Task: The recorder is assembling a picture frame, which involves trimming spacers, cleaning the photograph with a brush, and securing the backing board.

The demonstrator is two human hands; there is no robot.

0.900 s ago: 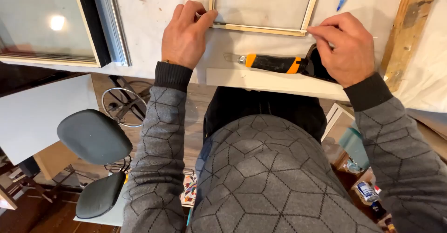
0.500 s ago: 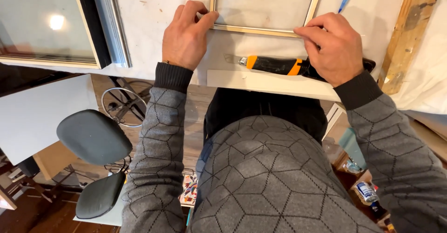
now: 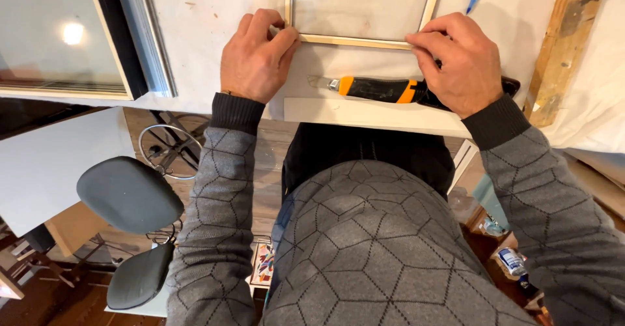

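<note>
Both hands work the near rail of a thin wooden frame that lies flat on the paper-covered counter. The left hand sits at the frame's near-left corner, its thumb and forefinger pressed together in a pinching grip on the corner where the left upright meets the near rail. The right hand is at the near-right corner, fingers curled down with the fingertips bearing on the rail end; its grip looks closed on the wood, though the knuckles hide the actual contact, so I cannot tell for sure.

The near rail's long axis runs left to right, straight across between the 2 hands, and each hand is at its own end of it, so neither is nearer than the other. The frame's 2 side rails run away from the person toward the top of the view.

Just nearer the person than the rail, a utility knife with a black and orange handle lies parallel to it, its rear end tucked under the right hand, so the right hand is the closer 1 to it. A larger dark picture frame lies at the left. Below the counter edge stands a grey swivel chair.
</note>
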